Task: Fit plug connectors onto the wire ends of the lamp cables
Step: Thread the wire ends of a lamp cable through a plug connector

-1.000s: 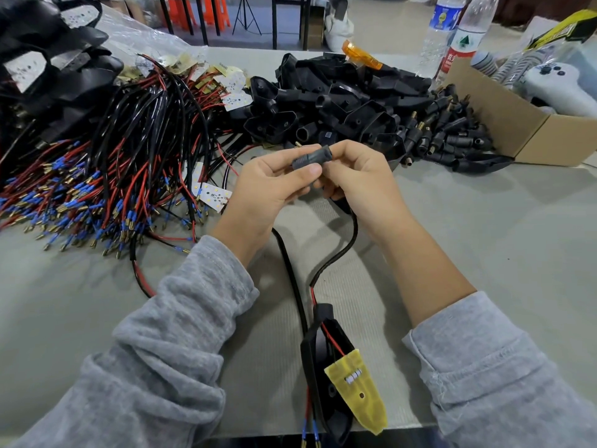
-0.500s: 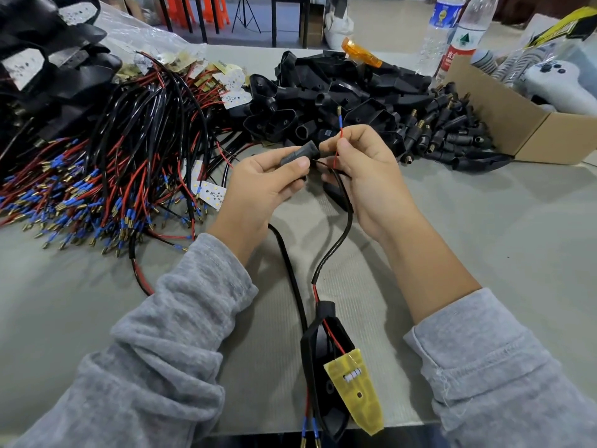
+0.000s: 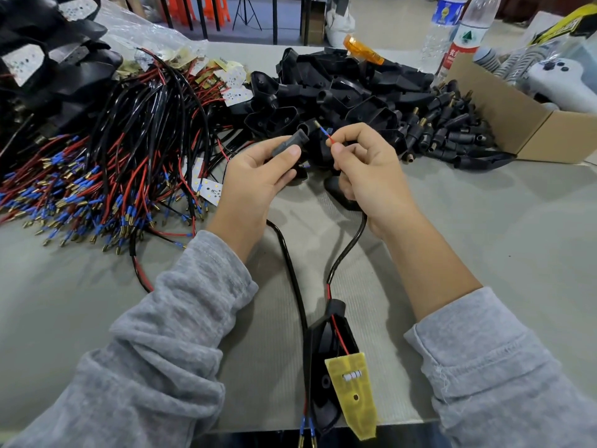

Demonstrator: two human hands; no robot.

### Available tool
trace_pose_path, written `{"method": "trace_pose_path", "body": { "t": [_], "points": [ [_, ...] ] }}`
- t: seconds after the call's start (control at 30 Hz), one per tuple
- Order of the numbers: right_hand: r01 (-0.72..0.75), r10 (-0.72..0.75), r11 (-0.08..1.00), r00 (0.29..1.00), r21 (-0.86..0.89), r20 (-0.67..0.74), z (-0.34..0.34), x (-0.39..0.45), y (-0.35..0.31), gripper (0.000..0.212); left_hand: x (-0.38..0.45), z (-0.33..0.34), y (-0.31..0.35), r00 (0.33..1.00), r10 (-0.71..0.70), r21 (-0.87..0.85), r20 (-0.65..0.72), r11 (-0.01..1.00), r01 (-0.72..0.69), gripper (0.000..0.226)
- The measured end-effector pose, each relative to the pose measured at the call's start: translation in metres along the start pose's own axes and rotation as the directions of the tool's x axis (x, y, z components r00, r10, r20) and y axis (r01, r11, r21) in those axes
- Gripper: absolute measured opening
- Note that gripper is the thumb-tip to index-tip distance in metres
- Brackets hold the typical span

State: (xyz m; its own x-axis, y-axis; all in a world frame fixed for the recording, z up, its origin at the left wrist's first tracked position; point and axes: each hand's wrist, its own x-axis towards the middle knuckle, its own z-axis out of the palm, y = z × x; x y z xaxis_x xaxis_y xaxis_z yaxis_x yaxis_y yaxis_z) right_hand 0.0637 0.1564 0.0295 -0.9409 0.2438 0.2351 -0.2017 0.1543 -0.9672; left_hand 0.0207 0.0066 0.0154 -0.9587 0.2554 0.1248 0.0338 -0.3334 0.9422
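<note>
My left hand (image 3: 258, 176) grips a black plug connector (image 3: 288, 144) between thumb and fingers, its open end pointing right. My right hand (image 3: 365, 169) pinches a thin red wire (image 3: 330, 139) with a blue sleeve and brass tip; the tip sits just right of the connector's mouth. A black cable (image 3: 347, 250) runs from my right hand down to a black lamp housing (image 3: 323, 360) with a yellow circuit board (image 3: 352, 389) at the table's near edge. A second black cable (image 3: 290, 263) runs down from under my left hand.
A big tangle of red and black wires with blue-sleeved tips (image 3: 106, 169) lies at the left. Black housings (image 3: 339, 88) and loose plug connectors (image 3: 449, 124) are heaped behind my hands. A cardboard box (image 3: 517, 124) and two bottles (image 3: 452, 33) stand at the back right.
My right hand has drawn the red wire end out and swung its tip from pointing up to pointing left at the connector's mouth. My left hand has kept its hold on the connector.
</note>
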Motion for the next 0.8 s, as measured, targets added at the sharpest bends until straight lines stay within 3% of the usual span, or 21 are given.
{"method": "trace_pose_path", "body": {
  "t": [0.23,0.43,0.8],
  "points": [
    [0.055,-0.058,0.982,0.998,-0.179,-0.011,0.0039,-0.0012,0.0002,0.010,0.0020,-0.0026,-0.0006,0.999,-0.010,0.001,-0.038,1.000,0.010,0.015],
    [0.081,-0.106,0.977,0.987,-0.198,-0.119,0.0034,-0.0003,0.0001,0.020,0.0031,-0.0031,-0.0003,0.999,0.018,0.030,-0.039,0.999,-0.017,0.024],
    [0.094,-0.127,0.966,0.985,-0.242,-0.121,0.0035,-0.0001,0.0014,0.018,0.0050,-0.0034,-0.0009,0.998,-0.026,-0.089,-0.051,0.996,0.021,0.025]
  ]
}}
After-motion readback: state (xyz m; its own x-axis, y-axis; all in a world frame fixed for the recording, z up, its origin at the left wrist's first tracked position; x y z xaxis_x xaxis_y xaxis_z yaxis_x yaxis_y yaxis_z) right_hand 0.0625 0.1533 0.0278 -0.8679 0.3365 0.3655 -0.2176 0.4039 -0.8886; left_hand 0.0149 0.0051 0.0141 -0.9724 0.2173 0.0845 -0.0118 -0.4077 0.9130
